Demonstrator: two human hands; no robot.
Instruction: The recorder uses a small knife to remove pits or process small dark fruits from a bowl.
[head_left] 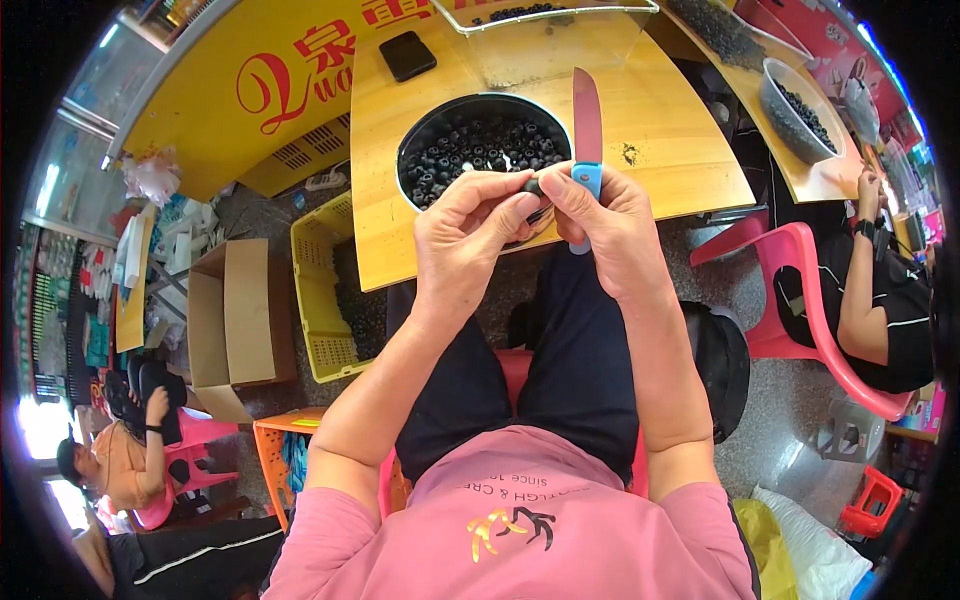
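Observation:
A small dark green round piece [533,186] is pinched between the fingertips of my left hand [462,235], just past the near edge of the table. My right hand [622,235] is closed around a knife's blue handle [586,180], its reddish blade [587,115] pointing up and away. The right thumb meets the left fingertips at the green piece. Behind my hands stands a round bowl [425,122] with several black, bead-like round pieces [480,145] in it, some showing pale holes. My fingers partly cover its near rim.
On the wooden table [690,150] lie a black phone [407,56] and a clear plastic bin [560,52]. A yellow crate [318,345] and a cardboard box [248,310] stand left. At right, a person [850,290] sits on a pink chair [812,262] near another bowl [785,115].

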